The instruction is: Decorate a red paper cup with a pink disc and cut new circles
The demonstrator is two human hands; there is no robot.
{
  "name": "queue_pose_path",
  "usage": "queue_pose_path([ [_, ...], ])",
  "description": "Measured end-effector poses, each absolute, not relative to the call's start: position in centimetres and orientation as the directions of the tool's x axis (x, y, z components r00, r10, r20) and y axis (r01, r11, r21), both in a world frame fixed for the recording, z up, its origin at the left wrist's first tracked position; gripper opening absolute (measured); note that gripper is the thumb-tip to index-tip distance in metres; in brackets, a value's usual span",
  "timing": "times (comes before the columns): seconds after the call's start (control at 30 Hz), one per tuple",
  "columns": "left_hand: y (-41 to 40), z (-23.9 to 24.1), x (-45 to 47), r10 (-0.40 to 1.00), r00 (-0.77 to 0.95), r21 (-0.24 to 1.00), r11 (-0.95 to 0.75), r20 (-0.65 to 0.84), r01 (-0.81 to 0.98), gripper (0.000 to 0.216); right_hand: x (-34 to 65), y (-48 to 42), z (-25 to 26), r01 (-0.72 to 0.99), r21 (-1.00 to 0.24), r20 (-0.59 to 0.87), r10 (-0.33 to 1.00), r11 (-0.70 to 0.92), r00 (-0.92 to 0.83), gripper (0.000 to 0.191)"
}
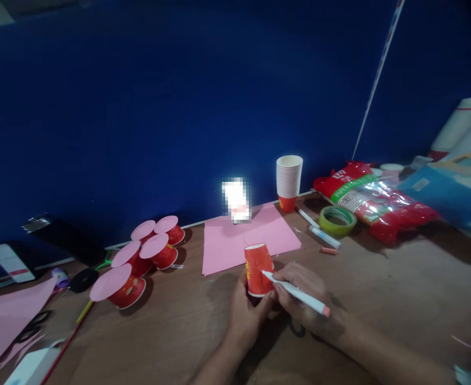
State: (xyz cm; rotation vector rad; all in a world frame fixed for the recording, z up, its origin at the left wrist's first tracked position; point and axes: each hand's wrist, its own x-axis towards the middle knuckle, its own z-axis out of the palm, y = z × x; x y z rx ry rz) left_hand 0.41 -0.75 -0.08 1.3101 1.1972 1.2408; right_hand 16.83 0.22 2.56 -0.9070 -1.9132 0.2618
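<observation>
A red paper cup (258, 262) with yellow markings is gripped by my left hand (247, 313) around its lower part, its narrow base turned up. My right hand (301, 283) holds a white marker (301, 295) with a pinkish-red end, its tip against or very near the cup's side. Behind the cup lie sheets of pink paper (219, 250). To the left stand several upturned red cups (129, 291) with pink paper discs (110, 282) on top. A stack of paper cups (288, 179) is at the back.
Right of the stack are a roll of green tape (337, 227), a capped marker (324, 236), a small reddish cap (329, 251) and a red plastic bag of paper cups (373, 200). Scissors (32, 327) and cut pink paper (10, 321) lie far left. A blue wall (159, 107) closes the back.
</observation>
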Motion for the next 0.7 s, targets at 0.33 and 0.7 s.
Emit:
queue_pose_path([
  [0.33,-0.8,-0.1,0.5,0.998,0.008,0.998,-0.060,0.060,0.017,0.053,16.2,0.5,2.9,0.403,-0.552,0.764,0.637,0.730,-0.105,0.015],
  [0.7,-0.9,-0.1,0.6,0.999,0.027,0.999,-0.033,0.034,-0.022,0.053,16.2,0.4,3.9,0.401,-0.525,0.785,0.610,0.750,-0.113,0.015],
])
